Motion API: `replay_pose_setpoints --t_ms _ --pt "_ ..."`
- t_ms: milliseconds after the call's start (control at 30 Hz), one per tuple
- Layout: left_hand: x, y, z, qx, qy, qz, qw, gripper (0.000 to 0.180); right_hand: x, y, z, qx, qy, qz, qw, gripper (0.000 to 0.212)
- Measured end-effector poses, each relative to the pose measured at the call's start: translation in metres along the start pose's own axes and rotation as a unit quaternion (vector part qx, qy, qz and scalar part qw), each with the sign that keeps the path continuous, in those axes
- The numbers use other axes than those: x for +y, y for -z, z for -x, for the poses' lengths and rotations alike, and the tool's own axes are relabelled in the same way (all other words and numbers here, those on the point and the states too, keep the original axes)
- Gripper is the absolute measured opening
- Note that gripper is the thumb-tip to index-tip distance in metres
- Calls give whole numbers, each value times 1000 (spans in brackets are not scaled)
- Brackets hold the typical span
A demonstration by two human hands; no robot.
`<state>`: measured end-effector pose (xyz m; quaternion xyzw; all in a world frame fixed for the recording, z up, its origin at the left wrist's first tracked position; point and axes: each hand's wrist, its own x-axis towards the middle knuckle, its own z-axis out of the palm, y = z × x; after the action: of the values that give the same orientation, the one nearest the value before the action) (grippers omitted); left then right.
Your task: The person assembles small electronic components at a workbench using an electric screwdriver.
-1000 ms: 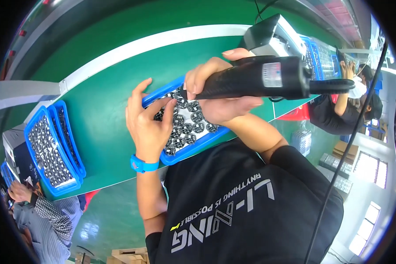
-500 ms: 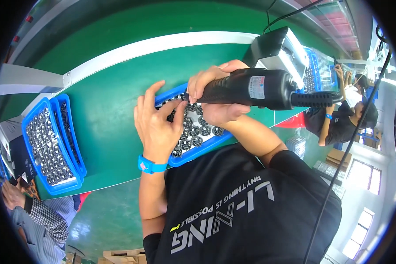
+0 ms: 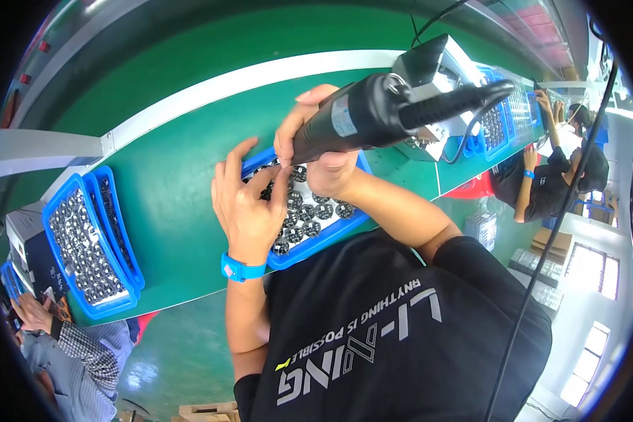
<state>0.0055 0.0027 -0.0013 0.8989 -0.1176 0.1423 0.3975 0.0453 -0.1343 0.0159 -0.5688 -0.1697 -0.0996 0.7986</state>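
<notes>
My right hand (image 3: 325, 167) grips a black corded electric screwdriver (image 3: 352, 116), held tilted, its cord end up and to the right. Its front end points down toward my left fingertips; the tip itself is hidden. My left hand (image 3: 245, 214), with a blue wristband (image 3: 243, 268), has thumb and index finger bent together at the screwdriver's front, other fingers raised. Whatever lies between them cannot be made out. Both hands are over a blue tray (image 3: 316, 246) in front of me. Small round black parts (image 3: 307, 212) with shiny metal bits stand in rows on its white bottom.
Two more blue trays (image 3: 138, 271) of parts lie at the left on the green bench (image 3: 179, 211). A black and silver box-shaped device (image 3: 429, 60) stands back right, near further trays. Other people work left and right. A dark cable (image 3: 545, 253) hangs at right.
The screwdriver has swung so its cord end rises and points more toward the camera. My right hand shifted slightly left, nearer my left fingertips. The left hand stays over the tray.
</notes>
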Motion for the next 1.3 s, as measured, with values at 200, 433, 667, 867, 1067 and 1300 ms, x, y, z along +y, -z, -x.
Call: replay_pose_setpoints --t_ms 200,433,667,867,1067,1300 --pt "4 2 0 0 -9 5 1000 10 -46 23 -12 87 91 17 992 91" --pt "4 -3 -2 5 -27 57 998 9 -119 95 -1 206 133 193 950 95" --pt "12 -3 -4 -5 -33 1 999 11 -127 119 9 272 162 186 930 85" --pt "9 0 -3 -20 -42 19 999 13 -117 119 13 269 158 219 924 80" --pt "4 3 0 -32 -23 62 997 23 -116 116 10 283 141 246 916 74" --pt "0 7 1 -53 17 105 993 36 -111 98 12 244 60 143 957 77"
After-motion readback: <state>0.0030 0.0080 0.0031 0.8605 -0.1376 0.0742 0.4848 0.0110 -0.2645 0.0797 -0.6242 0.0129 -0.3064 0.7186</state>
